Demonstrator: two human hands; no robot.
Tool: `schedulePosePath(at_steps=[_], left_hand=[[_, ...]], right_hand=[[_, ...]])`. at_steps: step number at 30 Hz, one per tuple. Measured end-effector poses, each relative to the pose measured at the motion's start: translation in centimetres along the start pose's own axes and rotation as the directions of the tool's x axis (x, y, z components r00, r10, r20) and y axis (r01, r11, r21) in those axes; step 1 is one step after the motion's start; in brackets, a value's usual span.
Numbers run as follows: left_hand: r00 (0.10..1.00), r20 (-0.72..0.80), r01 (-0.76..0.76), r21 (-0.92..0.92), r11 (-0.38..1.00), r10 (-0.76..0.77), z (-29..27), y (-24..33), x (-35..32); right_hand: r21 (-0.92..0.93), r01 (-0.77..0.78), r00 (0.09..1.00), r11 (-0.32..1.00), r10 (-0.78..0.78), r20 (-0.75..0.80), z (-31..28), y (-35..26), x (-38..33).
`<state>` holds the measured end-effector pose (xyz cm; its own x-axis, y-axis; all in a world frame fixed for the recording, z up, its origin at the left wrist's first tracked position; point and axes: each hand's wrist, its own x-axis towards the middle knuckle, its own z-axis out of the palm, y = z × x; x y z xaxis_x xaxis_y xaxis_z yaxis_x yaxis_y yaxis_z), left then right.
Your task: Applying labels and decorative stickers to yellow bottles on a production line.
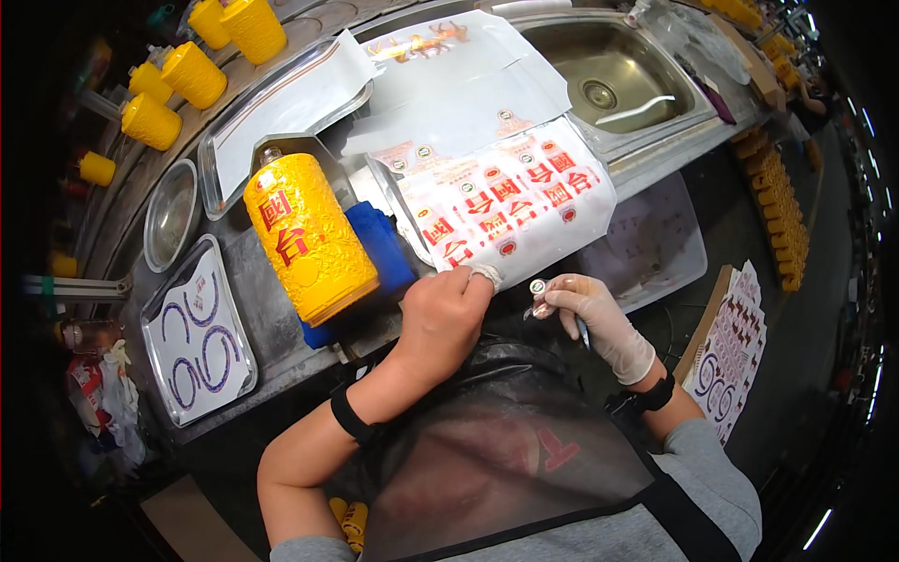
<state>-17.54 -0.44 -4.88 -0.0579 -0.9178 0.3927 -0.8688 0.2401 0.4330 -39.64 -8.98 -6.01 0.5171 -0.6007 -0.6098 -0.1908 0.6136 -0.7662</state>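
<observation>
My right hand (599,317), in a whitish glove, pinches a small clear decal (537,288) with a round emblem. A slim pointed tool (584,333) also sticks out from under its fingers. My bare left hand (442,317) is closed at the near edge of a decal sheet (524,234) printed with red characters. White textured material (487,274) shows at its fingertips; whether it is worn or held I cannot tell. Left of that hand, a yellow embossed bottle (323,244) with red characters lies tilted on a blue cloth (382,245).
A steel sink (646,117) is at the back right, with a translucent tub (688,234) below. On the left are a metal bowl (171,217) and a tray (245,361) of purple decals. Yellow bottles (195,77) line the far left. More decal sheets (730,361) stand at right.
</observation>
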Motion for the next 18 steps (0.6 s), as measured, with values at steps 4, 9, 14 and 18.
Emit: schedulePosePath(at_steps=[4, 9, 14, 18], left_hand=[[0.997, 0.011, 0.078, -0.253, 0.964, -0.077, -1.5, 1.2, 0.5], [0.990, 0.068, 0.142, -0.468, 0.872, -0.124, -0.8, 2.4, 0.1], [0.978, 0.109, 0.211, -0.542, 0.813, -0.181, -3.2, 2.0, 0.1], [0.961, 0.083, 0.267, -0.522, 0.810, -0.263, -7.5, 1.0, 0.1]], right_hand=[[-0.065, 0.079, 0.994, 0.995, -0.074, 0.077, 1.9, -1.4, -1.0], [-0.133, 0.146, 0.982, 0.980, -0.127, 0.139, 2.2, -1.3, -1.2], [-0.234, 0.140, 0.984, 0.962, -0.162, -0.078, -1.2, -3.0, -1.5], [-0.276, 0.213, 0.878, 0.937, -0.307, -0.366, -11.6, -2.3, -0.2]])
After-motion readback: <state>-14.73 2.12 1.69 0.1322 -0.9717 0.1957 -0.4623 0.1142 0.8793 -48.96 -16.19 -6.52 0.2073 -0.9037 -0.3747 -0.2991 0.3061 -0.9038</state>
